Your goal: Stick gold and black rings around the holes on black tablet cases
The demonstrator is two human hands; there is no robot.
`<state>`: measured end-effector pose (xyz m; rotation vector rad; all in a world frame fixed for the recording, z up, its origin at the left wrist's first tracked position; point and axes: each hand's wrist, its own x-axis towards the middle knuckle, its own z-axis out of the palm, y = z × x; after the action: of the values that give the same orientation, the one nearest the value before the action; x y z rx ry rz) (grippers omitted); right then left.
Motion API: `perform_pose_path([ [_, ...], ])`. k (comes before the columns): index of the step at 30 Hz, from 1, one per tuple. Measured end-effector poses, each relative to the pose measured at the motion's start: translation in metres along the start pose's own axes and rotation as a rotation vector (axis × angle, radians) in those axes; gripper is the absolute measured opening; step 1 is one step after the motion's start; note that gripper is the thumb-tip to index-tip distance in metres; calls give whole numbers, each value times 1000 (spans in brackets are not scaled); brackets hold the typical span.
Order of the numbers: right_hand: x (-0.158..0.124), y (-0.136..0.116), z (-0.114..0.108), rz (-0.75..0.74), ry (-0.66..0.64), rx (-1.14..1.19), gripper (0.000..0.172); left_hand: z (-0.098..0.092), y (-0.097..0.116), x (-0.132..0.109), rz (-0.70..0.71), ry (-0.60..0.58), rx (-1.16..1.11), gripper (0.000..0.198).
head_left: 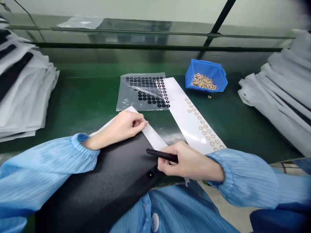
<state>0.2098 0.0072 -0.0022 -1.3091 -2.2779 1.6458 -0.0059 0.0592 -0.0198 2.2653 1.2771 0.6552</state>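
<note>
My right hand (188, 160) is shut on slim black tweezers (161, 155), whose tips reach over a black textured panel (104, 181) lying across my lap and the bench edge. Two black rubber rings (150, 174) sit on that panel just below the tweezers. My left hand (125, 127) rests curled on a white strip (153, 137) that lies over the panel's top edge. Beyond it lies a clear plastic sheet (142, 92) holding rows of black rings, with its film partly peeled back. Another white strip (194, 118) carries small pale gold rings.
A blue plastic bin (206, 76) holds loose brass-coloured rings, and one ring (209, 96) lies outside it. Stacks of white sheets with black bands (21, 87) (282, 94) stand at both sides of the green bench mat (85, 100). A glass panel (121, 34) stands behind.
</note>
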Motion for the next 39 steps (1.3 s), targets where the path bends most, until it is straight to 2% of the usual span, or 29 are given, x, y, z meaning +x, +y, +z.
perform_pose_path([
  [2, 0, 0, 1, 10, 35, 0, 9, 0, -1, 0, 41, 4, 73, 26],
  [9, -2, 0, 2, 19, 53, -16, 10, 2, -1, 1, 65, 15, 96, 25],
  [20, -1, -2, 5, 15, 109, -136, 20, 1, 0, 3, 10, -11, 115, 26],
  [27, 1, -4, 2, 45, 15, -106, 22, 3, 0, 1, 22, -14, 123, 26],
  [29, 2, -5, 1, 23, 17, -143, 25, -1, 0, 1, 35, 5, 174, 27],
  [31, 4, -6, -3, -26, 43, -190, 29, -9, 0, 0, 62, 61, 324, 25],
  [33, 9, -8, -11, -74, 114, -204, 30, -23, -2, -2, -4, 102, 489, 30],
  [35, 17, -9, -21, -100, 231, -249, 31, -37, -6, -4, -213, -7, 518, 41],
  [37, 27, -9, -30, -103, 306, -314, 26, -47, -11, -6, -413, -195, 392, 43],
  [39, 35, -8, -35, -117, 307, -349, 19, -52, -14, -8, -458, -323, 217, 37],
])
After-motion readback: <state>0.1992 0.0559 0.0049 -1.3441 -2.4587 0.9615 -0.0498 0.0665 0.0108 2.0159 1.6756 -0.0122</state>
